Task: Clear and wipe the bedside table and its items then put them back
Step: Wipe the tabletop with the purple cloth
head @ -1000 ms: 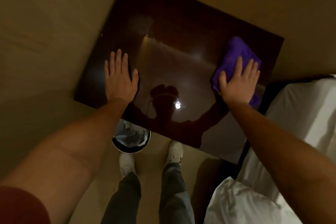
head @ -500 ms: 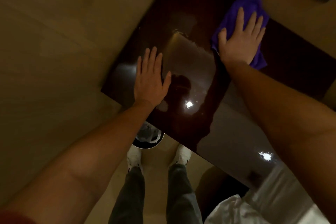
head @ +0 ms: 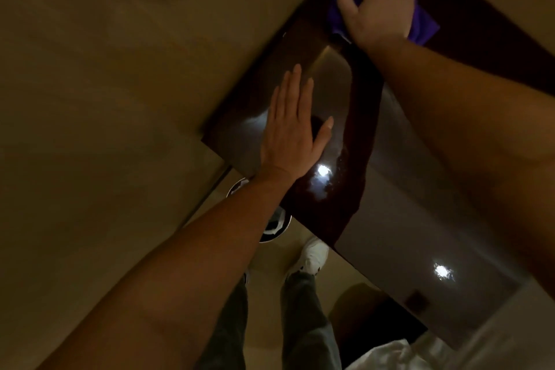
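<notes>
While the left hand (head: 292,132) lies flat, fingers straight and together, on the glossy dark bedside table (head: 399,237), the right hand (head: 380,4) presses a purple cloth (head: 423,22) against the tabletop with spread, straight fingers. Below the left wrist stands a round waste bin (head: 274,227); white bedding (head: 399,354) lies below the right forearm.

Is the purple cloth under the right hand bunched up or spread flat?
Flat. The purple cloth lies against the bedside table under the right hand, whose fingers are straight. Whether it is folded in layers cannot be told.
</notes>
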